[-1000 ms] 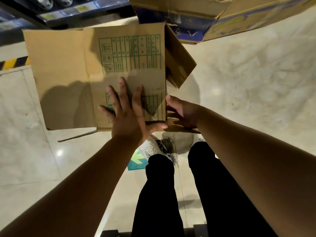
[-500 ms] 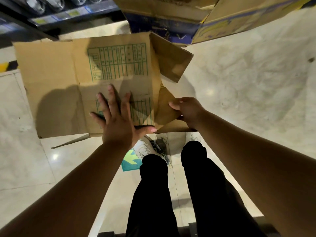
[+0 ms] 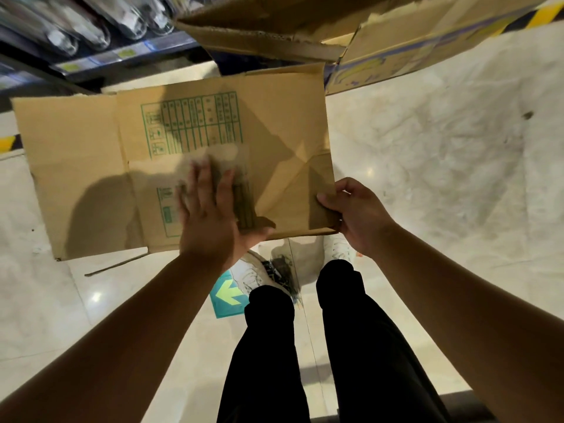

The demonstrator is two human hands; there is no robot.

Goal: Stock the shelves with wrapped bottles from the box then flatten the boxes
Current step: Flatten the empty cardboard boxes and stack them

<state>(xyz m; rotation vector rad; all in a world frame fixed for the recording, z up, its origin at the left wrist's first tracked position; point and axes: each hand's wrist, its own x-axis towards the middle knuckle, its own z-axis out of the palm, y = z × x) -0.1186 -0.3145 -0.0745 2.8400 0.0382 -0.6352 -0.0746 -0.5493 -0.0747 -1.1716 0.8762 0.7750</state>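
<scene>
A brown cardboard box [image 3: 91, 178] with green printed tables is held flat in front of me, above the floor. My left hand [image 3: 210, 221] lies on its near middle with fingers spread, thumb hooked under the near edge, blurred by motion. My right hand [image 3: 357, 218] pinches the near right corner of the box, where a creased flap is folded flat. Wrapped bottles [image 3: 91, 22] lie on the shelf at the top left.
Another open cardboard box [image 3: 381, 47] with blue and yellow print stands at the top, just beyond the flat one. The dark shelf edge [image 3: 122, 56] carries price labels. Pale marble floor [image 3: 442, 166] spreads to the right; a green arrow sticker [image 3: 225, 297] lies by my feet.
The right-hand flaps, which stood up and out, have been folded down flat onto the box. My right hand moved to the near right corner and grips it. My left hand slid on the panel.
</scene>
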